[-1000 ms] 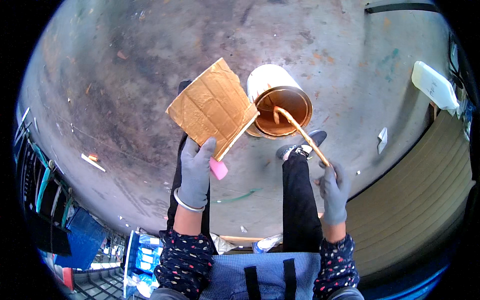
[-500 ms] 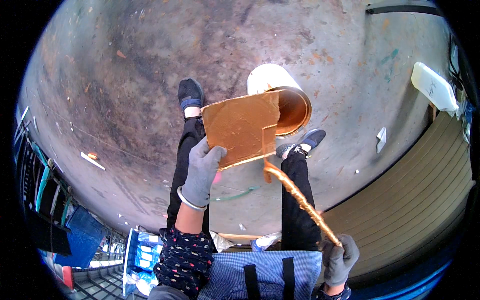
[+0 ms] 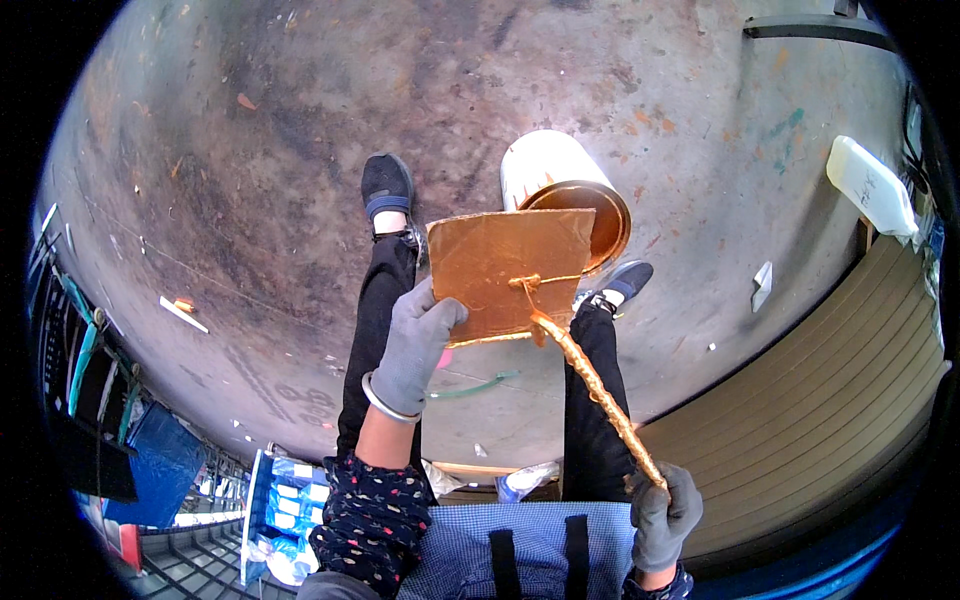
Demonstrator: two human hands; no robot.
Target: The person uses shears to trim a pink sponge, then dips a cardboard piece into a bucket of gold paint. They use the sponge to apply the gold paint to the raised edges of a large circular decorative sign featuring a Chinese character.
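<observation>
A copper-coloured sheet of cardboard [image 3: 480, 250] is pinched along its lower left edge by my gloved left hand [image 3: 412, 335], thumb on top. My gloved right hand [image 3: 665, 515] is wrapped round the lower end of a long paint-covered gold stick [image 3: 597, 390]. At its upper end, a thin bent metal piece [image 3: 532, 284] lies over the sheet; whether it carries a roller cannot be made out. Beyond the sheet, a white paint bucket [image 3: 545, 160] has a rim and inside coated copper; the sheet hides part of its mouth.
My feet in dark shoes [image 3: 387, 185] stand either side of the sheet. Stacked brown boards [image 3: 790, 410] rise at the right, under a pale plastic jug [image 3: 868, 182]. A blue-edged crate of packets [image 3: 290, 510] sits at lower left. White scraps [image 3: 762, 287] dot the stained floor.
The sheet has moved right and slightly down with my left hand, covering a different part of the bucket's mouth. My right hand has shifted a little left, and the metal end has turned over the sheet.
</observation>
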